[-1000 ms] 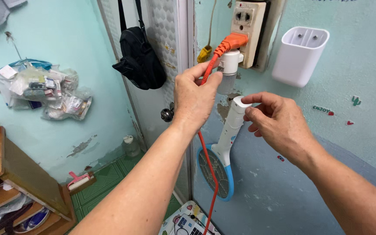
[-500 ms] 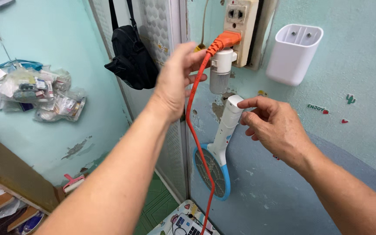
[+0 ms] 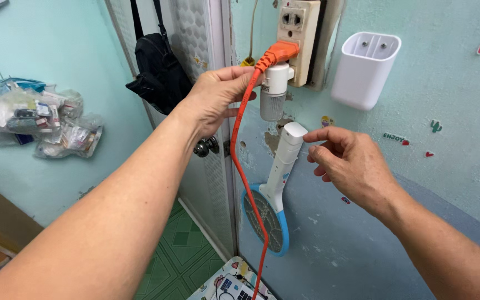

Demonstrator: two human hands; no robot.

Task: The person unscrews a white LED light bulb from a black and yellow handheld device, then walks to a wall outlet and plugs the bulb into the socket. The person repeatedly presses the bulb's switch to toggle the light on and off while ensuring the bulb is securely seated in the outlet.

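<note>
My left hand [image 3: 215,100] is raised to the wall socket [image 3: 298,33] and pinches the orange cord [image 3: 239,161] just below its orange plug [image 3: 278,51]. The plug sits in the socket. A white plug-in lamp [image 3: 273,91] hangs from the socket beside my fingertips. My right hand [image 3: 351,164] pinches the top of the white handle of a racket-shaped insect zapper [image 3: 278,178], between forefinger and thumb. The zapper hangs head down against the blue wall, with its blue-rimmed mesh at the bottom.
A white plastic holder [image 3: 365,69] is fixed to the wall right of the socket. A black bag [image 3: 159,72] hangs on the door above the round knob [image 3: 206,146]. Plastic bags of packets [image 3: 34,119] hang at left. Green floor tiles [image 3: 181,250] lie below.
My left hand left the white lamp, swung out, then came back onto the orange cord near the plug. The right hand stayed at the zapper handle. The view drifted right.
</note>
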